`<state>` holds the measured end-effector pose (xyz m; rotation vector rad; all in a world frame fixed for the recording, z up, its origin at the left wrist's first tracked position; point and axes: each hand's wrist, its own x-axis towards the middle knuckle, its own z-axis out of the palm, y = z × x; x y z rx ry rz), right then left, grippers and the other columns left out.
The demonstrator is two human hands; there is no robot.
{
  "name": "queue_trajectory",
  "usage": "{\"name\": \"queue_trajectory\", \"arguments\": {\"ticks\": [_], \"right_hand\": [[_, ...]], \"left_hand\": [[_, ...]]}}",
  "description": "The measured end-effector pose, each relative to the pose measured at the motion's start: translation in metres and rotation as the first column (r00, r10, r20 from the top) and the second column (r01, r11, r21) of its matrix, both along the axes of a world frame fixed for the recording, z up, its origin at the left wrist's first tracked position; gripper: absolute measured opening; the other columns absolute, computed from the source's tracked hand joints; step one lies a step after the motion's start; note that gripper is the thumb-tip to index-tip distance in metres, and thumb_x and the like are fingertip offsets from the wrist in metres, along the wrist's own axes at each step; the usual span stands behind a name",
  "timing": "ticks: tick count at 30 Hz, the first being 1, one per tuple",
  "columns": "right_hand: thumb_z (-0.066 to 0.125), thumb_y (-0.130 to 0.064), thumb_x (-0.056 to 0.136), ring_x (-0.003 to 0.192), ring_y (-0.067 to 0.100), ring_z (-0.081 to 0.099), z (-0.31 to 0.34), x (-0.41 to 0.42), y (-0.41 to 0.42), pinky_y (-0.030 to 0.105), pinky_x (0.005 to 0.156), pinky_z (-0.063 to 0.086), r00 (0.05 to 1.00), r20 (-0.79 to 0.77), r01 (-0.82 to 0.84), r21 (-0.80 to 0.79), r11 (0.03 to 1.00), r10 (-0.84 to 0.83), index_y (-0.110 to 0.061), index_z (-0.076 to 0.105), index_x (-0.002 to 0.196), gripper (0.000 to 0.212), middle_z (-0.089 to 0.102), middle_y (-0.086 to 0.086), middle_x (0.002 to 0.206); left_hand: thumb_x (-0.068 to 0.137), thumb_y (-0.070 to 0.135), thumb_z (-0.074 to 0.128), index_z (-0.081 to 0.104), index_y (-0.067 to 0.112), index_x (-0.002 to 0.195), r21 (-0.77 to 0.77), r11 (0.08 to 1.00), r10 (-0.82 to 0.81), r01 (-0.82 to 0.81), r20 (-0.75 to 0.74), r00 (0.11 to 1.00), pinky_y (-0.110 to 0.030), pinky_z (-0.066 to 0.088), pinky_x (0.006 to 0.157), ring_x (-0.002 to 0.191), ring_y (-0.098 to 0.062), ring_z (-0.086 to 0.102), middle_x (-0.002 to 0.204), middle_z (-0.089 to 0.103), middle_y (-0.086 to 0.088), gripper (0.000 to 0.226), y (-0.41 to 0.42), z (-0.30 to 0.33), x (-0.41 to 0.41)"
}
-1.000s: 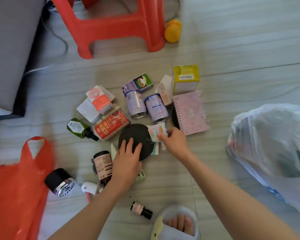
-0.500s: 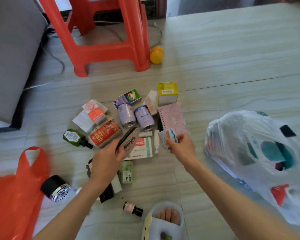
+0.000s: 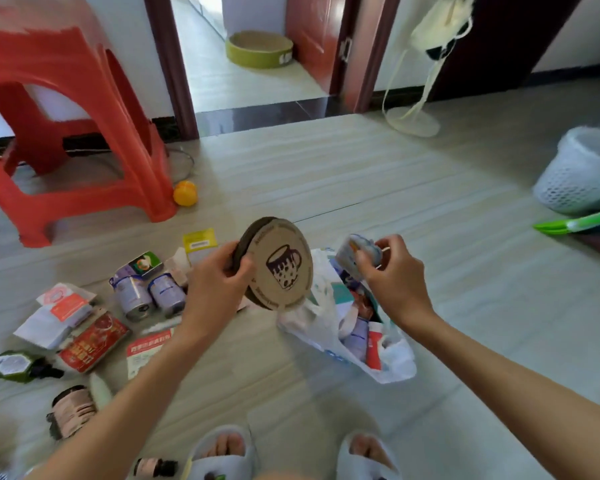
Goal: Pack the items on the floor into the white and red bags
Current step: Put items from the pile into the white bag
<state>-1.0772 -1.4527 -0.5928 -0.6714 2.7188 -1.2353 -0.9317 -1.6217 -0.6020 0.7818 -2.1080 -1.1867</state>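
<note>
Both arms reach forward, raised off the floor; left hand (image 3: 218,282) clamps its fingers closed, right hand (image 3: 393,277) pinches shut.

A home: pale tiled floor (image 3: 378,188), red plastic stool (image 3: 66,133) far left, open doorway (image 3: 253,46) beyond (pet bed (image 3: 258,50) inside), laundry basket (image 3: 579,174) right.

Tan coaster (image 3: 280,265), dark mug print
</note>
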Motion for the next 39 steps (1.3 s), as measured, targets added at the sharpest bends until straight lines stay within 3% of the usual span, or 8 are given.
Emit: {"name": "queue_trajectory", "arguments": {"ticks": [4,12,17,23,30,33,36,39], "right_hand": [[0.056,-0.031,0.088,0.081,0.028,0.053,-0.041,-0.030,0.040,0.029,0.066,0.037,0.963,0.205,0.147,0.146,0.978,-0.175,-0.008,0.050,0.096,0.025,0.063,0.015,0.095],[0.055,-0.044,0.088,0.085,0.034,0.062,-0.130,-0.055,0.054,0.041,0.073,0.051,0.918,0.343,0.141,0.188,0.972,-0.199,-0.009,0.051,0.098,0.037,0.063,0.012,0.093],[0.053,-0.040,0.088,0.116,0.025,0.043,-0.159,-0.068,0.057,0.037,0.088,0.035,0.997,-0.068,0.074,0.593,0.802,-0.042,-0.017,0.040,0.125,0.046,0.047,0.004,0.128],[0.049,-0.041,0.088,0.126,0.024,0.035,-0.181,-0.073,0.081,0.044,0.098,0.031,0.996,-0.023,0.071,0.763,0.642,-0.082,-0.015,0.022,0.139,0.063,0.035,0.004,0.141],[0.068,-0.038,0.078,0.115,0.024,0.048,-0.177,-0.057,0.101,0.044,0.095,0.035,0.972,-0.155,0.019,0.805,0.594,0.178,-0.015,0.057,0.113,0.043,0.057,0.003,0.114],[0.058,-0.017,0.084,0.097,0.028,0.055,-0.175,-0.061,0.106,0.038,0.092,0.035,0.988,-0.114,-0.007,0.620,0.784,0.100,-0.010,0.064,0.088,0.011,0.064,0.008,0.093],[0.050,-0.018,0.088,0.067,0.023,0.055,-0.146,-0.067,0.096,0.030,0.065,0.039,0.927,0.235,0.256,0.169,0.952,-0.291,-0.009,0.050,0.068,0.023,0.065,0.008,0.074],[0.049,-0.017,0.089,0.051,0.006,0.048,-0.108,-0.076,0.083,0.021,0.049,0.033,0.864,0.366,0.388,-0.046,0.920,-0.346,-0.008,0.050,0.067,0.024,0.064,0.004,0.067]], "left_hand": [[0.084,0.021,0.054,0.066,0.004,0.088,0.041,0.995,-0.095,0.092,0.090,0.991,-0.043,0.053,0.067,0.074,-0.033,0.063,0.079,0.067,-0.020,0.021,0.028,0.005,-0.061],[0.086,0.020,0.055,0.067,0.010,0.089,0.016,0.973,-0.215,0.228,0.409,0.887,-0.021,0.040,0.048,0.065,-0.020,0.057,0.081,0.068,-0.009,0.015,0.060,-0.048,-0.150],[0.086,0.019,0.054,0.063,0.012,0.100,-0.052,0.963,-0.204,0.264,0.496,0.844,-0.028,0.045,0.058,0.073,-0.023,0.056,0.084,0.063,-0.007,0.018,0.066,-0.071,-0.174],[0.090,0.031,0.046,0.063,0.014,0.093,-0.328,0.872,-0.087,0.363,0.627,0.774,-0.033,0.018,0.078,0.100,-0.024,0.042,0.086,0.061,-0.002,0.024,0.065,-0.095,-0.174],[0.087,0.035,0.051,0.044,0.027,0.130,-0.363,0.797,-0.044,0.482,0.761,0.647,-0.050,0.006,0.107,0.139,-0.029,0.007,0.145,0.029,-0.007,0.044,0.068,-0.106,-0.154],[0.086,0.045,0.055,0.034,0.031,0.138,-0.255,0.856,-0.071,0.451,0.805,0.589,-0.049,0.012,0.111,0.141,-0.032,-0.002,0.154,0.008,-0.009,0.059,0.059,-0.106,-0.136],[0.083,0.034,0.063,0.019,0.029,0.144,-0.196,0.904,-0.042,0.381,0.844,0.535,-0.046,0.020,0.110,0.140,-0.033,0.002,0.153,0.001,-0.012,0.076,0.051,-0.098,-0.118],[0.078,0.007,0.061,0.022,0.018,0.141,-0.014,0.973,-0.115,0.229,0.835,0.538,-0.040,0.041,0.091,0.117,-0.033,0.042,0.130,0.040,-0.018,0.075,0.034,-0.095,-0.105]]}}
